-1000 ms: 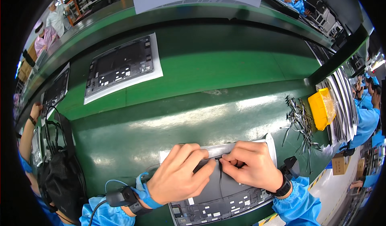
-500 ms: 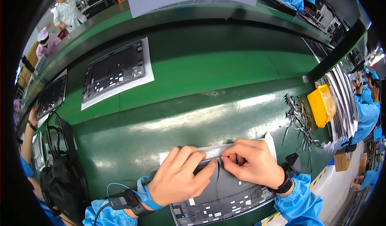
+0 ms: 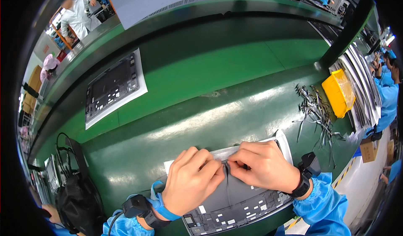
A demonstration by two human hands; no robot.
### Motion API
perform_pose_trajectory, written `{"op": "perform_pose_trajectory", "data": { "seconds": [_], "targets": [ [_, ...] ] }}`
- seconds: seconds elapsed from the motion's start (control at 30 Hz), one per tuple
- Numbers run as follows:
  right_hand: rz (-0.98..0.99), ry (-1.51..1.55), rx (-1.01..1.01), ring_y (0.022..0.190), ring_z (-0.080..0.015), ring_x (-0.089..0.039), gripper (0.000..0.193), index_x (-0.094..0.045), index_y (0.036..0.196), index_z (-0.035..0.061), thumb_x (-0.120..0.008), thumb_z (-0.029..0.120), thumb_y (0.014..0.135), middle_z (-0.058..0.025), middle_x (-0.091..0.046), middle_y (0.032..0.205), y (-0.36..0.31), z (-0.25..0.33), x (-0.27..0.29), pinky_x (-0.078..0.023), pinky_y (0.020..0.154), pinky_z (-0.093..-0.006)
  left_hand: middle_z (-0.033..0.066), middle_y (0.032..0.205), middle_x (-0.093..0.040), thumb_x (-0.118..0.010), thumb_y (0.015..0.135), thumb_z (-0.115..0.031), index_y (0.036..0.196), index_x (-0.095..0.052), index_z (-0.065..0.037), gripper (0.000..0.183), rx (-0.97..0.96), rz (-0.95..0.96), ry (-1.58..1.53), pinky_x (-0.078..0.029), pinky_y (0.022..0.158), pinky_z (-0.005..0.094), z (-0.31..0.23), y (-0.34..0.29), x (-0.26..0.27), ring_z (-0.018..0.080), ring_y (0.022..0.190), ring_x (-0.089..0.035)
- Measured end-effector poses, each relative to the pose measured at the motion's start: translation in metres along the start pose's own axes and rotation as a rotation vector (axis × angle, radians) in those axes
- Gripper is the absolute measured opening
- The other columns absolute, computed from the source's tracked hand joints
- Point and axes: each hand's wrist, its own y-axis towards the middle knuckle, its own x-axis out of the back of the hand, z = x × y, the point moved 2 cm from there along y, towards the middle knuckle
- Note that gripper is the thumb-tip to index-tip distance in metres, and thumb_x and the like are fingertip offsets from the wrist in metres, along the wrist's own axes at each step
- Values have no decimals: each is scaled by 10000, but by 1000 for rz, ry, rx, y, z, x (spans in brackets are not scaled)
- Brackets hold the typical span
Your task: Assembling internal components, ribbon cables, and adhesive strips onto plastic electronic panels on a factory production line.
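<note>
A dark flat panel point(image 3: 239, 202) with small white stickers lies on a white sheet at the near edge of the green bench point(image 3: 201, 122). My left hand point(image 3: 191, 181) and my right hand point(image 3: 262, 166) rest on its far edge, fingertips meeting at the middle. Between them they pinch a thin dark strip point(image 3: 227, 177) that runs down across the panel. Both wrists carry dark straps, and both sleeves are blue.
A second dark panel on a white sheet point(image 3: 113, 87) lies on the lighter green belt at far left. A pile of thin metal strips point(image 3: 315, 114) and a yellow bin point(image 3: 339, 92) sit at right, beside stacked grey panels point(image 3: 361, 85). A black bag point(image 3: 77, 198) hangs at left. Other people work around.
My fingertips have drawn closer together at the panel's far edge, and the thin dark strip now shows between them. The panel on the belt has shifted right.
</note>
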Motion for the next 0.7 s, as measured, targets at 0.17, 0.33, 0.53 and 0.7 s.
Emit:
{"op": "perform_pose_trajectory", "data": {
  "seconds": [0.17,0.33,0.53,0.7],
  "targets": [
    [12,58,9,571,-329,-615,80,-675,786,20,-755,20,782,-96,-596,730,0,-5,2,-481,500,-435,53,809,-640,-827,644,0,807,-720,-30,197,-15,74,176,-499,630,390,-11,8,4,260,709,-595],
    [27,39,36,577,-313,-612,109,-655,768,17,-757,42,799,-89,-559,712,-1,-9,2,-489,498,-431,63,804,-633,-821,645,3,815,-719,-20,199,-22,121,151,-500,625,389,-12,12,4,264,710,-598],
    [28,12,80,586,-291,-614,182,-606,730,26,-772,59,795,-79,-526,704,-1,-11,3,-492,498,-422,78,811,-640,-822,647,18,801,-692,10,202,-95,129,93,-499,611,382,-7,13,2,270,704,-603],
    [94,-119,112,601,-234,-644,154,-702,842,30,-811,29,734,-51,-550,714,1,-7,2,-524,526,-370,77,801,-650,-827,630,33,777,-677,2,212,-95,92,60,-495,593,372,-2,12,-2,265,690,-605]
  ]
}}
